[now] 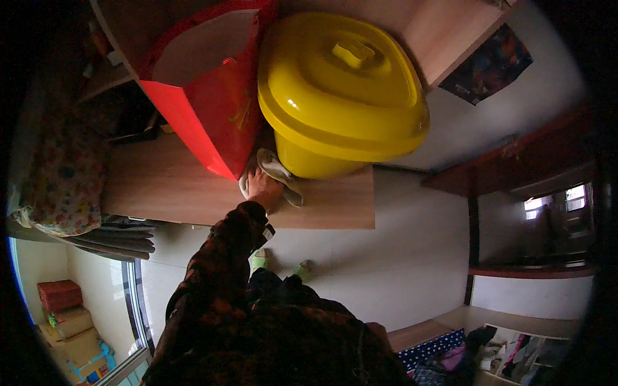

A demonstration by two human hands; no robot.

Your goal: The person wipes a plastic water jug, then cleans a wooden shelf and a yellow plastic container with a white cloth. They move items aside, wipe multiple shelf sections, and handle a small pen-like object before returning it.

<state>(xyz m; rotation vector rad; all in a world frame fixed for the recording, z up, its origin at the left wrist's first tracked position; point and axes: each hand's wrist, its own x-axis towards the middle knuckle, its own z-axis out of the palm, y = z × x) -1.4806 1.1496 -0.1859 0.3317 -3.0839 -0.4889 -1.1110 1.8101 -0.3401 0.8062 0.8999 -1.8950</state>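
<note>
A crumpled grey-white cloth [280,171] lies on a wood-grain surface [164,181], bunched around my left hand [264,187]. The palm faces down, with the fingers bent over the cloth, which spreads out on both sides of them. Right in front of the fingertips is the lower corner of a red paper bag [217,116], its top gaping open. Beside it stands a large yellow plastic tub [309,159], covered by a yellow lid [338,96] with a moulded handle. The cloth touches or nearly touches the tub's base. My right hand is out of view.
A flower-patterned cloth cover [65,183] hangs at the left above dark folded fabric [116,239]. Stacked cardboard boxes [77,345] stand beyond a sliding door frame [133,304]. To the right are a dark glossy panel [531,231] and an open drawer with clothes [521,354].
</note>
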